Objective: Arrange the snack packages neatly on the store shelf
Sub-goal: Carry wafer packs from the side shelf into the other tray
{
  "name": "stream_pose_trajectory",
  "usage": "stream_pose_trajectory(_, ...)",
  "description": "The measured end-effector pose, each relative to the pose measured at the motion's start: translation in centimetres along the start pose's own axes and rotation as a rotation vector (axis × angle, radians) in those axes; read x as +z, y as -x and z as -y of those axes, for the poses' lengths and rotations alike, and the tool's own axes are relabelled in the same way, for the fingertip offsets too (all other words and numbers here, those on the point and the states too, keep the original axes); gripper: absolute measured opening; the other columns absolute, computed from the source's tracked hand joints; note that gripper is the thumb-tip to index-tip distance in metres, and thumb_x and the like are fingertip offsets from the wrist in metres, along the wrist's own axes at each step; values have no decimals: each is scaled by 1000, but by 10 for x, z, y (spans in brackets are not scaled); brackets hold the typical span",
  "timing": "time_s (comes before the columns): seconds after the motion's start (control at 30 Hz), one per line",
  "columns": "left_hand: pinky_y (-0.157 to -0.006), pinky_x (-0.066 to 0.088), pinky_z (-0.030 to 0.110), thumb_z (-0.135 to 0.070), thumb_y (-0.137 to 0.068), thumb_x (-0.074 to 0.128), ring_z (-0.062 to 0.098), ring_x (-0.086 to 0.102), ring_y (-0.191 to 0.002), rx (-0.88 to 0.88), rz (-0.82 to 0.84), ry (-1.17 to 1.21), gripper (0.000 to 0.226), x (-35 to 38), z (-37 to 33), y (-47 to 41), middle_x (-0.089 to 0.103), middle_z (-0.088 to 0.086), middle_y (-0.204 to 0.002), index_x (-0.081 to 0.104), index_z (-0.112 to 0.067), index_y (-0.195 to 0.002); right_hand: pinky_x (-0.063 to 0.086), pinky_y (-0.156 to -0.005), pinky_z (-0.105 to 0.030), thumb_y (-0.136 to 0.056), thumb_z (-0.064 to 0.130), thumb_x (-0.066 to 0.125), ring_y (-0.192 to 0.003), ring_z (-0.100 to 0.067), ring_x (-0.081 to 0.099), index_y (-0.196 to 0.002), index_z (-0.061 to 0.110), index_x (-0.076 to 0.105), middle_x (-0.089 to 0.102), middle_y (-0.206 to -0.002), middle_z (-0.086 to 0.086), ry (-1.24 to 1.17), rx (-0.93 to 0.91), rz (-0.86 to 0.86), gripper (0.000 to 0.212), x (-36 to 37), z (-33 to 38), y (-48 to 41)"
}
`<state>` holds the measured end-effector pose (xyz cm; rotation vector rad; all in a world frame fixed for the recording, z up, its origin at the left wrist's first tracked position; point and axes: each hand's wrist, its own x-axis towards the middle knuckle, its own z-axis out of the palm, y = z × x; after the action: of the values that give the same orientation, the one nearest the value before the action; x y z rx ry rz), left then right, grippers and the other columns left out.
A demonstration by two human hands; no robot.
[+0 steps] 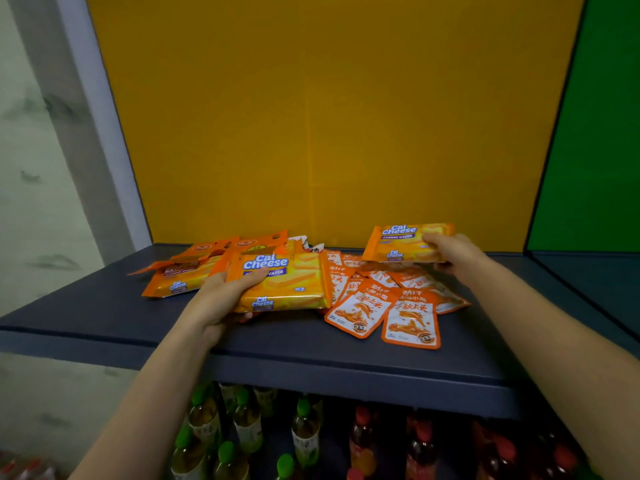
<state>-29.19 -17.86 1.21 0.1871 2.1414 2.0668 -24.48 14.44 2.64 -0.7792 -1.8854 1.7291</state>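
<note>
orange wafer packs, orange/white pouches, dark blue shelf, yellow backboard

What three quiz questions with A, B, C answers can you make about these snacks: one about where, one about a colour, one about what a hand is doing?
1. Where do the small pouches lie?
A) on the shelf, right of the nearer Cal Cheese pack that the left hand holds
B) in a basket
C) on the floor

2. What colour is the back wall?
A) blue
B) yellow-orange
C) white

3. What is the right hand doing?
A) hanging empty
B) pressing flat on the shelf
C) holding the farther Cal Cheese pack

Answers:
1 A, they spread over the dark shelf beside that pack.
2 B, that colour fills the view behind the snacks.
3 C, its fingers curl round the pack's right end.
</note>
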Motion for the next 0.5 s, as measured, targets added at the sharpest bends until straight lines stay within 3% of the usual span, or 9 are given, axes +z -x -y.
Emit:
stream_pose_trajectory(0.2,-35,43,15,-23,-85,65,4,60,-38,61,132,58,9,65,-19,0,67,-6,-48,61,-16,-83,39,-58,-24,-91,22,58,-90,-21,53,-127,1,48,56,-107,-13,-57,-2,-84,43,-69,-6,20)
stream_pose_trajectory(0.3,-31,41,12,-24,-84,66,4,56,-33,76,213,58,12,115,-28,4,64,-7,-43,59,-15,-83,40,-57,-23,-90,25,59,-83,-20,55,-125,2,49,58,-102,-11,-55,-6,-150,43,-125,-9,34)
stream_pose_trajectory(0.43,-31,40,12,-27,-84,66,3,55,-31,78,337,44,14,191,-33,20,63,-7,-41,59,-16,-80,38,-51,-21,-91,24,57,-64,-12,51,-108,10,50,56,-77,-3,-39,-6,-251,23,-206,-20,57)
stream_pose_trajectory(0.5,-32,40,11,-26,-84,66,3,56,-33,77,409,60,13,232,-33,35,63,-7,-42,60,-14,-84,37,-51,-22,-91,24,57,-62,-13,49,-104,10,50,55,-78,-4,-16,-4,-318,21,-249,-25,71)
